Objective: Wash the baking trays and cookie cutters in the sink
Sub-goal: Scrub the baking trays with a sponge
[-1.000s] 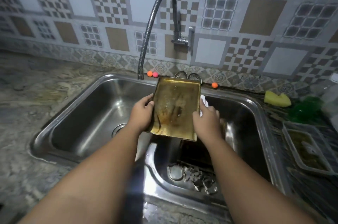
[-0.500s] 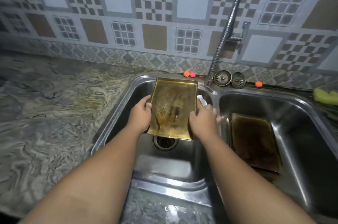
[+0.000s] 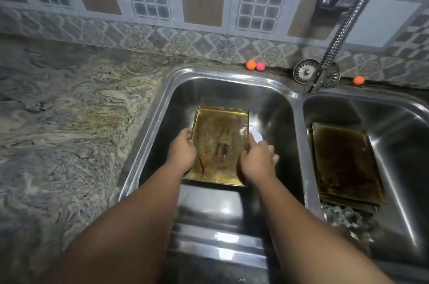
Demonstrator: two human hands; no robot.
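Grease coats the tray [image 3: 220,144] you hold low in the left basin of the sink [image 3: 299,121], your left hand [image 3: 182,152] curled round its left edge and your right hand [image 3: 256,160] gripping its right edge, something white [image 3: 256,137] just beyond the knuckles. A second, darker tray [image 3: 343,163] lies in the right basin, with cookie cutters [image 3: 348,216] at its near edge.

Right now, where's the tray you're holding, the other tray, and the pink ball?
held tray [image 3: 220,142]: head view, middle of its stained floor.
other tray [image 3: 343,163]: head view, middle of its dark floor.
pink ball [image 3: 260,66]: head view, its centre.
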